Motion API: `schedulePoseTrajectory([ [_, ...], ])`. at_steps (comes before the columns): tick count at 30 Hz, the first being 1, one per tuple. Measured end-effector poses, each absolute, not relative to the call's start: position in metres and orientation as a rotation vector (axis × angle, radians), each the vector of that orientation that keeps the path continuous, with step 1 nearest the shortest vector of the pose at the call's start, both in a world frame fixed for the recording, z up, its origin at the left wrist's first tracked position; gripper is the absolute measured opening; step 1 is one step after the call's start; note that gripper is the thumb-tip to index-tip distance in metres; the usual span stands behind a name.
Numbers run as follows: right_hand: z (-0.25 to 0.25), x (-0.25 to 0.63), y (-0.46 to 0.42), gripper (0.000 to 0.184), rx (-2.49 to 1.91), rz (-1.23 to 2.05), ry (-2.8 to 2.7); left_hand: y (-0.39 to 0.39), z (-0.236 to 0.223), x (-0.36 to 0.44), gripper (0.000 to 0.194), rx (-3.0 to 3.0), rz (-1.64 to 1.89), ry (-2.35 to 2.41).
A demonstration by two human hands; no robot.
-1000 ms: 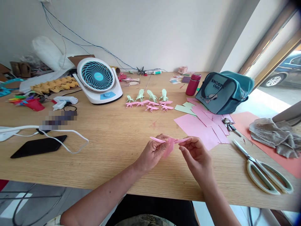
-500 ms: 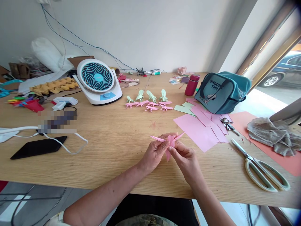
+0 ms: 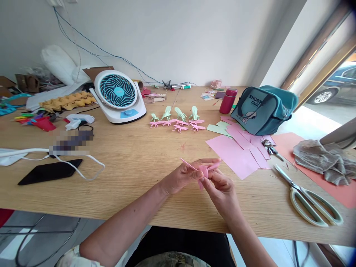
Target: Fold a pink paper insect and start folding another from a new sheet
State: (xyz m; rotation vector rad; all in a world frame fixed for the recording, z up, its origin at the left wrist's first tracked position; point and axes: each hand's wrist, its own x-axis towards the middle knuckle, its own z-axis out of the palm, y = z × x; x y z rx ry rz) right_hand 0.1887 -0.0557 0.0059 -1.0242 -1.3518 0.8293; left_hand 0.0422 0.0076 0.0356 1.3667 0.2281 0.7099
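Between my two hands, above the front of the table, is a piece of folded pink paper (image 3: 204,171) with pointed flaps sticking out left, right and down. My left hand (image 3: 185,175) pinches its left side, thumb on the front and fingers behind. From the right, my right hand (image 3: 221,184) grips the lower part between thumb and fingers. Some folds are hidden by the fingers. Beyond the hands stand several pink folded paper insects (image 3: 180,128) and several pale green ones (image 3: 180,113). Flat pink paper sheets (image 3: 233,157) lie right of my hands.
Large scissors (image 3: 308,200) lie at the right, near keys (image 3: 269,146) and a grey cloth (image 3: 325,159). A teal bag (image 3: 261,111) and a red flask (image 3: 228,101) stand at the back right. A white fan (image 3: 119,96) and a black phone-like slab (image 3: 50,171) are on the left.
My left fingers have stretched out further behind the paper, toward the right flap. The pink paper has tilted a little in my hands. The view has shifted slightly.
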Motion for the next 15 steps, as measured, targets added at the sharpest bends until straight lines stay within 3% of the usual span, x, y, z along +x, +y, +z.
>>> schedulePoseTrajectory([
  [7,0.0013,0.1901,-0.0545,0.019,-1.105,0.912,-1.304,0.0121,0.0294,0.0444,0.04,1.549,0.692,0.25],
  [15,0.0001,0.1938,-0.0488,0.043,-1.068,1.161,-1.373,0.0064,0.0293,0.0474,0.038,1.453,0.681,0.322],
])
